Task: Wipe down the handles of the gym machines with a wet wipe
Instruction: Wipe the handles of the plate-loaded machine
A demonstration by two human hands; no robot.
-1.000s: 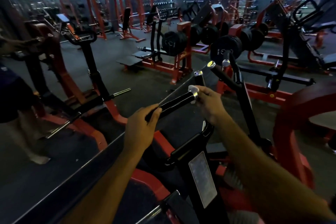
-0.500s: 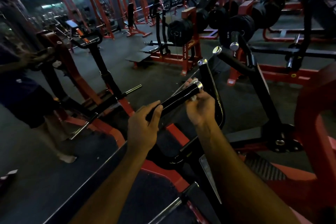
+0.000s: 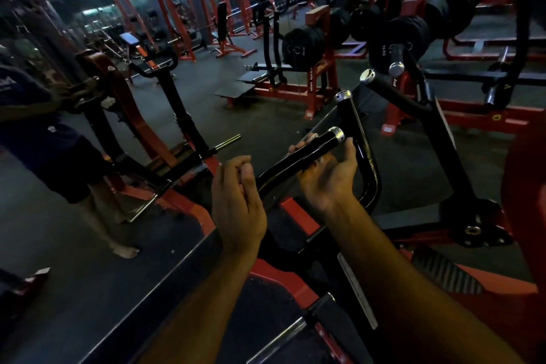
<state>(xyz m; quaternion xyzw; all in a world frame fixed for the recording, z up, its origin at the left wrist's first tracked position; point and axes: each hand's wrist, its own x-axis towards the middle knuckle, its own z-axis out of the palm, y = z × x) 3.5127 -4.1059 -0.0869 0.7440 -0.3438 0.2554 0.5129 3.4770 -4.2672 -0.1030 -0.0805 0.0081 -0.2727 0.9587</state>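
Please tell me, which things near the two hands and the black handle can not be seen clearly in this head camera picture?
- Wet wipe: none visible in the head view; the right hand cupped under the black handle may cover it.
- Right fingertips: hidden behind the handle.
- Left hand: its curled fingers face away, so anything in them is hidden.
- Person at the left: upper body cut by the frame edge, in dim light.

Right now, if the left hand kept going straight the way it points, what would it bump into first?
Probably the black handle. The left hand sits just short of its lower end, though depth is hard to judge.
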